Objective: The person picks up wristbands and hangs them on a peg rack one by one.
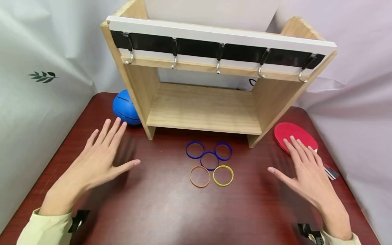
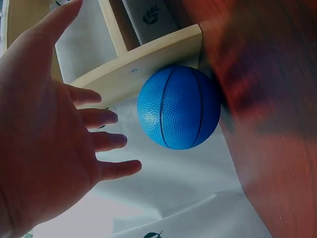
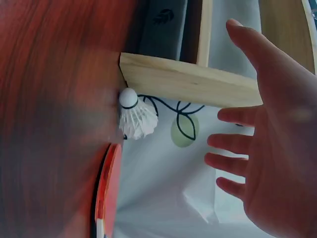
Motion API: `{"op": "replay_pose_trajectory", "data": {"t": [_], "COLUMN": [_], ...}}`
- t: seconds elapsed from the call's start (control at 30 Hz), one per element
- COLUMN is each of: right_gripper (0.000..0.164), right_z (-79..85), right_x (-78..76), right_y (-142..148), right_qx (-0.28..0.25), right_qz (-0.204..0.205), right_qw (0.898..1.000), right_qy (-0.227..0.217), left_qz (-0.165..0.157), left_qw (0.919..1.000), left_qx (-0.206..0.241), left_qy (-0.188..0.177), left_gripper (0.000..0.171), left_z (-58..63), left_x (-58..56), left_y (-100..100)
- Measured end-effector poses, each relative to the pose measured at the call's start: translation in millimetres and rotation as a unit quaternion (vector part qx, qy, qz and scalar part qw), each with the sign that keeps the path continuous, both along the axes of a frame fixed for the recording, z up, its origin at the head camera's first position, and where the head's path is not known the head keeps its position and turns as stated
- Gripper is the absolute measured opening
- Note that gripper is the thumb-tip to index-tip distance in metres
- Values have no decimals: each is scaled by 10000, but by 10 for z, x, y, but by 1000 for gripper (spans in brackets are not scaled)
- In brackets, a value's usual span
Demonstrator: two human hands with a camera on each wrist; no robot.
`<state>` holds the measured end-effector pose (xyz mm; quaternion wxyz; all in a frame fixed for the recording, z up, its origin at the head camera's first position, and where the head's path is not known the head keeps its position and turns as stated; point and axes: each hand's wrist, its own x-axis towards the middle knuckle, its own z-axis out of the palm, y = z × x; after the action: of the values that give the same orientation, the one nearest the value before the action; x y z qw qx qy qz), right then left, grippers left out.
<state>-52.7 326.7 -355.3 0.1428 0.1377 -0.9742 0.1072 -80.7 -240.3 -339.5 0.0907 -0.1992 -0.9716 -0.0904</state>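
Observation:
My left hand (image 1: 99,160) hovers over the left of the table with fingers straight and thumb spread, holding nothing. Just beyond its fingertips sits a blue ball (image 1: 126,108) with black lines, beside the wooden rack; the left wrist view shows the ball (image 2: 179,107) whole. On the right, my right hand (image 1: 309,178) is held the same way, nearest to a red table tennis paddle (image 1: 297,134). Between the hands lie three blue rings (image 1: 210,152), an orange ring (image 1: 191,180) and a yellow ring (image 1: 232,175), flat on the table and touched by neither hand.
A wooden rack (image 1: 202,109) with a row of several metal hooks (image 1: 218,61) stands at the back. A shuttlecock (image 3: 136,116) lies beside its right side panel in the right wrist view. White patterned sheets (image 1: 39,112) hang around the dark red table (image 1: 159,211).

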Motion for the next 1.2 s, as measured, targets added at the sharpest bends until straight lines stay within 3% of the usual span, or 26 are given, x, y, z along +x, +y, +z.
{"op": "replay_pose_trajectory", "data": {"t": [0.07,0.13,0.2,0.23,0.3,0.37,0.4,0.43,0.47,0.5,0.53,0.6,0.63,0.73,0.87,1.03,1.2], "right_gripper": [101,98,89,82,65,48,41,36,32,30,29,27,27,30,35,31,29], "right_z": [37,118,222,278,359,385,375,354,323,286,246,166,129,37,-71,-170,-242], "right_x": [-13,-48,-112,-151,-250,-365,-423,-475,-522,-563,-596,-643,-661,-713,-781,-854,-912], "right_y": [-46,-131,-256,-320,-464,-613,-683,-751,-814,-870,-922,-1011,-1049,-1147,-1231,-1231,-1217], "right_qx": [-36,-117,-181,-214,-201,-150,-103,-56,-3,41,73,188,235,406,660,598,419], "right_qz": [53,184,412,531,757,971,1058,1109,1157,1196,1214,1168,1115,949,819,897,939], "right_qw": [10000,9996,9985,9976,9960,9946,9940,9937,9933,9925,9915,9891,9876,9841,9829,9839,9852], "right_qy": [66,191,323,393,442,347,263,122,-48,-244,-466,-880,-1077,-1444,-1511,-1427,-1369], "left_qz": [-43,-30,23,51,105,51,21,-28,-81,-116,-113,-6,59,260,263,317,481], "left_qw": [9995,9959,9844,9729,9391,8896,8611,8321,8083,7900,7817,7902,8015,8461,8769,8960,9008], "left_qx": [310,903,1746,2293,3410,4553,5078,5545,5888,6130,6235,6127,5978,5321,4796,4419,4307], "left_qy": [-50,-20,207,290,411,353,240,119,37,-35,-94,-143,-159,-155,-189,-300,-250], "left_gripper": [109,102,94,88,76,64,60,56,53,52,52,51,51,54,61,69,68], "left_z": [74,183,303,365,462,516,529,534,533,527,520,515,515,524,506,460,447], "left_x": [-53,-140,-260,-335,-479,-601,-647,-686,-717,-740,-757,-781,-791,-808,-815,-825,-827], "left_y": [4,14,39,67,128,190,216,241,264,285,307,349,371,415,416,409,407]}}
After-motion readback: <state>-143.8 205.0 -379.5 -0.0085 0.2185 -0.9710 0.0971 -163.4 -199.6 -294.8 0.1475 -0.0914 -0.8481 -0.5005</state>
